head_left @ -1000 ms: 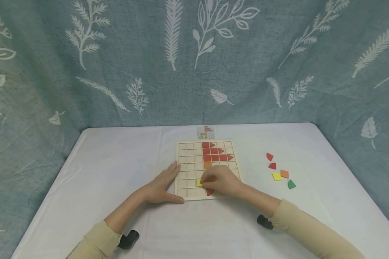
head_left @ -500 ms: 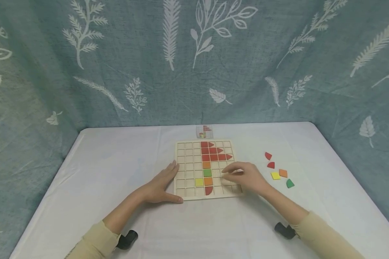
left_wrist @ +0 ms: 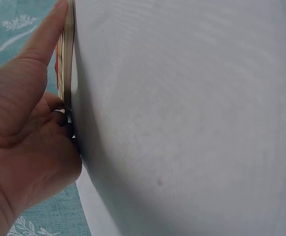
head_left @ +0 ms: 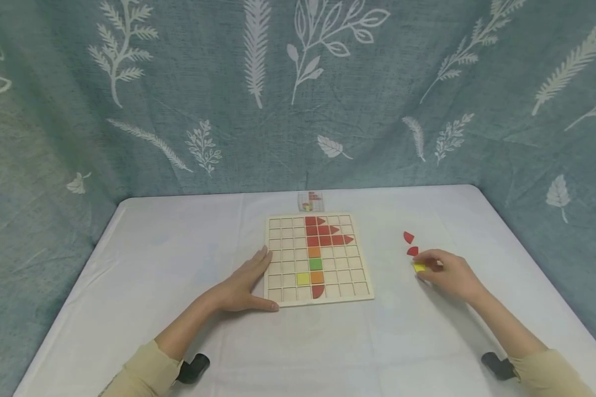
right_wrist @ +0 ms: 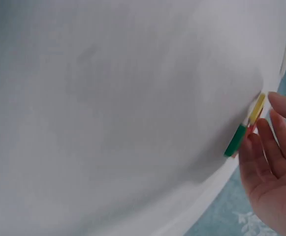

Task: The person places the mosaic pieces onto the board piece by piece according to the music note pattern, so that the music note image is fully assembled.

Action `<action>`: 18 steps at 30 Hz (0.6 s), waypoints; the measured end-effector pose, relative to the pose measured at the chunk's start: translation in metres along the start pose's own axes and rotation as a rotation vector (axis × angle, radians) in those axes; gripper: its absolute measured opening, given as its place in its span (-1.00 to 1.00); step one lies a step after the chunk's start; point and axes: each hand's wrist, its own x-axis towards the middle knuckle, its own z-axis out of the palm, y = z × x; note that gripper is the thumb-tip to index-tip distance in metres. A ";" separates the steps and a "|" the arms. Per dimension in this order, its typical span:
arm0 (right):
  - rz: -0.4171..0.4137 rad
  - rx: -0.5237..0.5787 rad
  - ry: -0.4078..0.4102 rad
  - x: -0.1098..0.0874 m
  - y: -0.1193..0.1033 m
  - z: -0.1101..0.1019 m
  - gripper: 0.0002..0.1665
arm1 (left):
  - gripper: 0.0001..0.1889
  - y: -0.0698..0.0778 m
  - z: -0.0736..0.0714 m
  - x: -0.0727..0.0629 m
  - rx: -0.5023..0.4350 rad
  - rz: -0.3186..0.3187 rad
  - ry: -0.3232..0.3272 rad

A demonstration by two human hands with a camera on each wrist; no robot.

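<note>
A wooden grid board (head_left: 284, 256) lies on the table, with red, orange, green and yellow pieces in some cells. My left hand (head_left: 242, 282) rests at its left side, fingers straight against the edge and thumb along the near corner. In the left wrist view, the thumb (left_wrist: 39, 44) lies along the board's edge (left_wrist: 68, 64). To the right of the board, my right hand (head_left: 451, 273) reaches over a yellow square tile (head_left: 419, 267), thumb and fingers on either side. In the right wrist view, a small gap shows between the thumb and the yellow tile (right_wrist: 257, 109).
Two red quarter-round pieces (head_left: 409, 237) lie beyond the right hand. A green piece (right_wrist: 236, 141) is beside the yellow tile; the hand hides it in the head view. A small pattern card (head_left: 310, 201) lies behind the board. A patterned curtain (head_left: 218, 82) hangs behind the table.
My right hand has left the yellow square on the board and moved right to the loose pieces, over another yellow tile. The left hand stays at the board.
</note>
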 end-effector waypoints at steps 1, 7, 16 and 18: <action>-0.002 -0.015 -0.003 0.000 0.002 -0.002 -0.62 | 0.27 0.000 0.000 0.000 -0.002 -0.001 -0.001; -0.022 -0.066 -0.006 0.000 0.005 -0.005 -0.63 | 0.26 0.001 -0.002 -0.002 -0.007 0.004 -0.010; -0.004 0.000 0.002 0.005 -0.004 0.003 -0.66 | 0.26 0.002 -0.003 -0.003 -0.012 0.006 -0.011; 0.020 0.047 -0.013 0.007 -0.010 0.008 -0.65 | 0.26 0.002 -0.004 -0.003 -0.011 0.005 -0.010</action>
